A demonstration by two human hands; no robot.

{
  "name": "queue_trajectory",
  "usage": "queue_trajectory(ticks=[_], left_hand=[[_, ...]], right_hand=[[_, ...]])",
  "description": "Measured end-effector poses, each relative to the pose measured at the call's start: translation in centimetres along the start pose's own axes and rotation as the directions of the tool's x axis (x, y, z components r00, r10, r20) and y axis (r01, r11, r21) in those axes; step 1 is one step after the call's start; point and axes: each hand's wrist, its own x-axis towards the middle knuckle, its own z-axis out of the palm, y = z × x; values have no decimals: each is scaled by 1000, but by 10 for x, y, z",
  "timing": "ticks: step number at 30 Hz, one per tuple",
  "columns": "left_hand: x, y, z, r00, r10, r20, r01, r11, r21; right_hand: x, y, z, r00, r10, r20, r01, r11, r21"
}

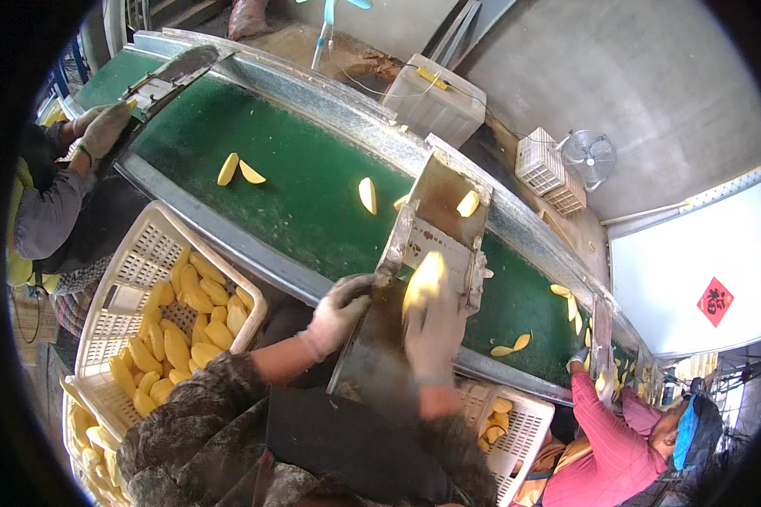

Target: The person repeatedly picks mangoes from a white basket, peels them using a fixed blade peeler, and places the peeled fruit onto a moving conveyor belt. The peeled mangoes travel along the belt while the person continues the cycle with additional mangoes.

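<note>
My right hand [432, 342], in a pale work glove and blurred by motion, presses a peeled yellow mango [426, 282] onto the sloping slicing board [383, 355]. The fruit is blurred too and covers part of the blade plate [436, 244]. My left hand [339, 314], also gloved, grips the board's left edge. Beyond the plate, one mango slice [468, 203] lies on the board's stained far end. The board spans a green conveyor belt [292, 237], where more slices [368, 195] lie.
A white plastic crate [92, 336] of peeled mangoes [177, 345] stands at my left, another crate [526, 431] at my right. One co-worker's gloved hand [104, 130] is at a similar board [177, 79]; a second co-worker [609, 437] reaches over the belt on the right.
</note>
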Motion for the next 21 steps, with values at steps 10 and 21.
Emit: queue_trajectory(ticks=[10,21], left_hand=[[-61,-18,-260,665,191,-722,-21,971,238],[-84,-186,-400,319,-549,-773,809,583,-80]], right_hand=[[124,83,83,978,158,135,-102,931,-351],[210,66,111,985,43,167,-115,888,445]])
